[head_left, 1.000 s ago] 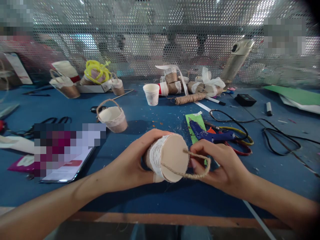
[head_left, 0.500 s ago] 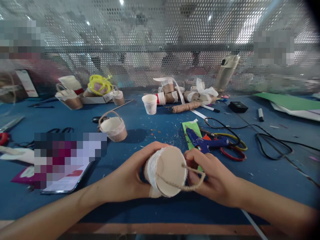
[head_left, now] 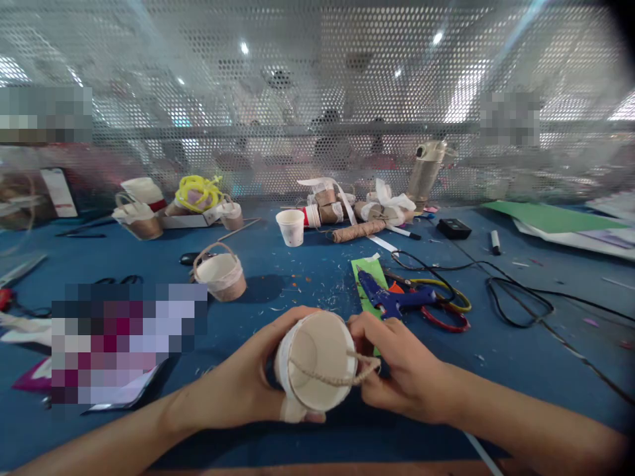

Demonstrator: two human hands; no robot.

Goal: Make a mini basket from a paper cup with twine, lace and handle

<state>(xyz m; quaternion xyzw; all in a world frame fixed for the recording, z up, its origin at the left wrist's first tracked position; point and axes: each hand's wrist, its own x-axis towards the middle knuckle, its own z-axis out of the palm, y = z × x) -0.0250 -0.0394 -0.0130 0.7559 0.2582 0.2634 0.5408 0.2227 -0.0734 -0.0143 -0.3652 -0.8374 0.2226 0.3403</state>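
Note:
A white-lined paper cup (head_left: 327, 344) with a twine handle (head_left: 327, 378) is tilted, its mouth facing me. White trim wraps its outside below the rim. My left hand (head_left: 253, 370) is closed around the cup's left side, thumb below and fingers behind. At the cup's right edge, my right hand (head_left: 401, 370) has its fingers curled in against the side, close to the handle's bowed end; the fingertips are partly hidden. Just beyond the right hand lie a blue glue gun (head_left: 394, 297), a green paper strip (head_left: 368, 271) and scissors with red and yellow handles (head_left: 454, 320).
A finished-looking cup basket (head_left: 221, 276) stands left of centre. Along the back are a plain white cup (head_left: 290, 229), a twine roll (head_left: 358, 231), more wrapped cups and a metal bottle (head_left: 425, 173). A black cable (head_left: 516, 284) loops at right. A phone (head_left: 143, 377) lies at left.
The view has tipped up slightly, so the table contents sit lower in the picture. The cup has turned a little, showing more of its inside; both hands keep their hold.

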